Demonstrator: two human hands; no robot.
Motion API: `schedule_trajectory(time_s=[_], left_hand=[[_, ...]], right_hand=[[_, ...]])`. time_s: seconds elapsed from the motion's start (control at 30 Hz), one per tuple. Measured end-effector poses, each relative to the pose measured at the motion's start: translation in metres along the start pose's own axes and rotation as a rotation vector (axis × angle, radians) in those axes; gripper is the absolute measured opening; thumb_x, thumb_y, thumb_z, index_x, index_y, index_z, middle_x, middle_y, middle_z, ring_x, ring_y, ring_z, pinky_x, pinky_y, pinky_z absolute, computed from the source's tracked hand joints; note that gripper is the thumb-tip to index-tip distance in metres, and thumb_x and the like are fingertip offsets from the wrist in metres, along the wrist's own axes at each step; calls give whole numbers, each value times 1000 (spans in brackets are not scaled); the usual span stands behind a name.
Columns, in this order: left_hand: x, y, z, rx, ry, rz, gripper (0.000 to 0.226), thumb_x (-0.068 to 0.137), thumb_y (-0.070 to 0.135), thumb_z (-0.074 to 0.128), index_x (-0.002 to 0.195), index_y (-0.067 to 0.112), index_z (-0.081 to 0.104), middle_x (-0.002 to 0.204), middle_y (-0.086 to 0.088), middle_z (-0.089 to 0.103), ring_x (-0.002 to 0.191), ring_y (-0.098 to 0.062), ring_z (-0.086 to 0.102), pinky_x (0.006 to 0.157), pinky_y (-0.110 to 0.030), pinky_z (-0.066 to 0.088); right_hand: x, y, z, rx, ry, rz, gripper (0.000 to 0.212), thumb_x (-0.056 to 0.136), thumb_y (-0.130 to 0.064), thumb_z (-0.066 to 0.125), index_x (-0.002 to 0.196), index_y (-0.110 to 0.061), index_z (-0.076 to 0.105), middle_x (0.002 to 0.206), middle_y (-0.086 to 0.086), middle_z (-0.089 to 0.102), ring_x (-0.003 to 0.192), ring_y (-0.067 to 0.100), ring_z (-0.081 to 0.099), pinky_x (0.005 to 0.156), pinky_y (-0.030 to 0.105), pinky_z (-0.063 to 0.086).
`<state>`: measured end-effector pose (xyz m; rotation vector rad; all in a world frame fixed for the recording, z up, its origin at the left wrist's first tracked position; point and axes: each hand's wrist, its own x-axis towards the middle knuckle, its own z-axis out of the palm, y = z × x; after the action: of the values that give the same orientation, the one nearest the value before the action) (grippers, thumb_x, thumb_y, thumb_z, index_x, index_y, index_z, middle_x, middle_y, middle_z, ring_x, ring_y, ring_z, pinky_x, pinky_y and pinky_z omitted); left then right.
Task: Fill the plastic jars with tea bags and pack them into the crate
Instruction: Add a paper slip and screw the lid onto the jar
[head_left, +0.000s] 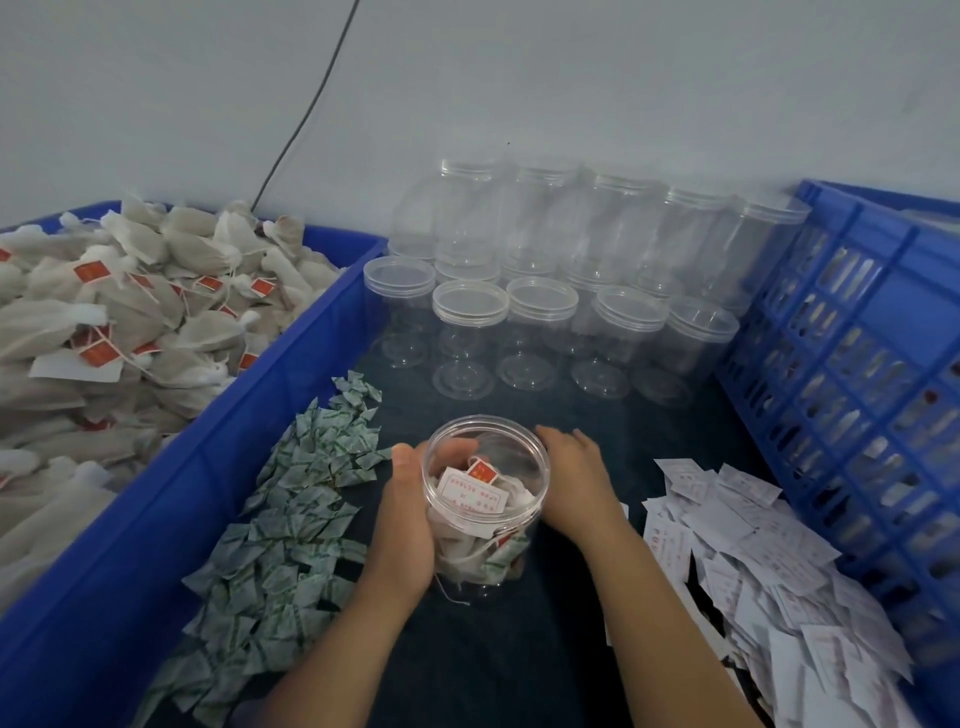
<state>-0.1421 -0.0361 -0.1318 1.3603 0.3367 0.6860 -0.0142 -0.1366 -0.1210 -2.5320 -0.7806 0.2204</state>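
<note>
A clear plastic jar (485, 499) stands lidless on the dark table, part filled with tea bags and a white slip with a red tag on top. My left hand (408, 512) wraps its left side. On the other side, my right hand (576, 475) presses against its right wall. Loose tea bags (104, 322) with red tags are heaped in a blue bin (218, 457) on the left. The blue slatted crate (852, 374) stands on the right, with jars faintly visible through its slats.
Several empty lidded jars (545, 306) stand stacked in two tiers against the back wall. A pile of small green-and-white sachets (291, 525) lies left of the jar. White paper slips (769, 582) are scattered to its right. A black cable (306, 114) hangs down the wall.
</note>
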Motion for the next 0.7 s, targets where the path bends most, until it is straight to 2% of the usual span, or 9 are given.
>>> schedule_trajectory(time_s=[0.1, 0.17, 0.23, 0.3, 0.37, 0.47, 0.53, 0.6, 0.7], left_hand=[[0, -1, 0, -5, 12, -3, 72, 84, 64, 15, 97, 19, 69, 95, -3, 74, 95, -17, 68, 87, -34, 48], [-1, 1, 0, -18, 14, -16, 72, 83, 63, 15, 97, 17, 69, 96, -6, 73, 97, -22, 67, 92, -42, 49], [-1, 2, 1, -35, 16, -42, 74, 81, 64, 16, 97, 14, 69, 97, -10, 72, 99, -28, 67, 96, -48, 48], [-1, 3, 2, -45, 21, -68, 74, 79, 66, 17, 96, 15, 69, 96, -12, 73, 98, -28, 67, 97, -49, 47], [-1, 3, 1, -46, 16, -73, 74, 79, 69, 19, 94, 20, 72, 96, -10, 74, 97, -25, 68, 96, -47, 48], [0, 2, -1, -40, -17, -61, 70, 77, 75, 21, 89, 32, 75, 93, -5, 75, 93, -18, 70, 86, -38, 51], [1, 3, -1, -82, -21, -74, 65, 81, 70, 20, 86, 37, 76, 90, 0, 75, 91, -13, 70, 88, -41, 49], [2, 1, -3, -82, -24, -89, 66, 80, 73, 21, 86, 35, 76, 90, -1, 75, 91, -14, 70, 91, -44, 49], [2, 0, -4, -7, -81, -62, 72, 76, 81, 23, 92, 34, 74, 94, -5, 75, 92, -17, 71, 77, -28, 55]], right_hand=[[-1, -5, -8, 252, 86, -51, 51, 82, -28, 72, 128, -19, 53, 116, -5, 52, 111, 15, 50, 94, 29, 42], [-6, -10, -26, 461, 200, -42, 46, 83, -16, 72, 125, -25, 57, 105, -11, 56, 96, 7, 57, 85, 24, 50], [-17, -17, -52, 632, 251, -143, 29, 84, -12, 69, 102, -35, 67, 89, -17, 66, 89, 5, 64, 75, 17, 52], [-34, -27, -75, 721, 146, -320, 25, 83, -15, 66, 87, -39, 71, 86, -20, 69, 86, 1, 65, 71, 13, 49], [-51, -39, -85, 622, -33, -458, 22, 75, -25, 67, 91, -40, 66, 96, -21, 67, 91, -3, 63, 72, 9, 48], [-63, -59, -77, 324, -179, -490, 45, 62, -56, 73, 99, -43, 51, 117, -22, 58, 107, -1, 56, 84, 15, 48], [-63, -68, -69, 203, -120, -506, 58, 55, -69, 73, 101, -43, 48, 117, -23, 55, 106, 0, 53, 86, 22, 46], [-64, -71, -65, 175, -66, -538, 69, 55, -72, 73, 114, -45, 50, 118, -24, 52, 109, -1, 49, 91, 27, 46], [-64, -65, -58, 142, -15, -600, 71, 67, -66, 73, 131, -44, 53, 128, -22, 46, 117, -2, 44, 99, 26, 42]])
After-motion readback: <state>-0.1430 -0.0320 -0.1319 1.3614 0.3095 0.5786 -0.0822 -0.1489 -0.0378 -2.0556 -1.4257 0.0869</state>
